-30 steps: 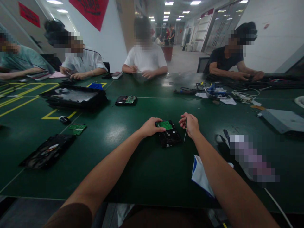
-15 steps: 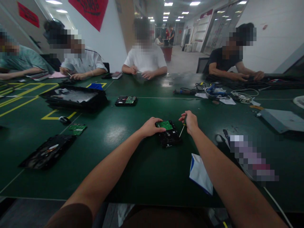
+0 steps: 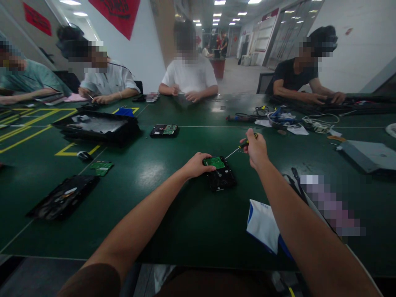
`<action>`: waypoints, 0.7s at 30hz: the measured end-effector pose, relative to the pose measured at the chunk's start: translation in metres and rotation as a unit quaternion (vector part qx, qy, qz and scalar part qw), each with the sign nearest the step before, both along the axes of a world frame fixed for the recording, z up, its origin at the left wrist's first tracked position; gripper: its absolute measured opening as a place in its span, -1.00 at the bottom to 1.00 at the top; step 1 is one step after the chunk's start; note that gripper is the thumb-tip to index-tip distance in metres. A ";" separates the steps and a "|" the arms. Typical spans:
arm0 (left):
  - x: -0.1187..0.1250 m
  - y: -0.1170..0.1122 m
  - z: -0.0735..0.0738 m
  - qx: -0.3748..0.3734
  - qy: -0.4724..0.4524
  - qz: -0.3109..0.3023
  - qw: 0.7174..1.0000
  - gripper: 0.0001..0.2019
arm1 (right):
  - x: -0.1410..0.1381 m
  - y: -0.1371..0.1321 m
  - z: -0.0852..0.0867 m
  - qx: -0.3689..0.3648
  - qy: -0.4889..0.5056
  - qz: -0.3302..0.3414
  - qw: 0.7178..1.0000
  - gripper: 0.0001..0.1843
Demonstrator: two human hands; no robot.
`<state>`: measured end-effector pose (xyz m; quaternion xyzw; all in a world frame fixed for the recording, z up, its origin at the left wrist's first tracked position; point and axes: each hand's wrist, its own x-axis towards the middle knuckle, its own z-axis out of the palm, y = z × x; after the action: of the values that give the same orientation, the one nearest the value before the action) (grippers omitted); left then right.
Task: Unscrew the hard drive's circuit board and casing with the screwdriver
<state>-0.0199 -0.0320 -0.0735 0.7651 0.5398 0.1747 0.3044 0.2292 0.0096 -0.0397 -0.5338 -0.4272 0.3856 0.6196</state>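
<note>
A black hard drive (image 3: 223, 180) with a green circuit board (image 3: 216, 163) on its upper face lies on the green table in front of me. My left hand (image 3: 198, 165) grips its left edge, thumb over the board and the other fingers along the far side. In my right hand (image 3: 256, 149) is a screwdriver (image 3: 234, 153) with a dark and yellow handle. Its thin shaft slants down to the left, and the tip is at the drive's far right corner; whether it touches cannot be made out.
A white and blue packet (image 3: 262, 226) lies by my right forearm. To the left are a black case part (image 3: 63, 198), loose green boards (image 3: 101, 167) and stacked black trays (image 3: 97, 127). Another hard drive (image 3: 163, 130) sits farther back. Cables (image 3: 284, 119) and a grey box (image 3: 368, 156) are right. Several people sit opposite.
My right hand has moved up and away with the screwdriver, whose tip shifted from the drive's near right edge to its far right corner. My left hand keeps its hold.
</note>
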 end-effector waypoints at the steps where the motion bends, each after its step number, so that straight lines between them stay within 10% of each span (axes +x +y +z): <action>1: 0.001 -0.001 0.001 0.001 0.002 0.002 1.000 -0.32 | -0.002 -0.001 0.002 0.007 -0.008 -0.001 1.000 -0.66; 10: 0.009 -0.007 0.002 -0.010 0.007 0.034 0.999 -0.38 | -0.032 -0.037 -0.014 0.163 -0.176 -0.004 0.971 -0.30; 21: 0.011 -0.003 -0.002 -0.022 0.006 0.033 0.999 -0.37 | -0.029 -0.056 -0.022 0.146 -0.167 -0.069 0.973 -0.34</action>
<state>-0.0088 -0.0345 -0.0758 0.7412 0.5699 0.1685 0.3121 0.2003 -0.0460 -0.0616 -0.5223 -0.5389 0.1809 0.6357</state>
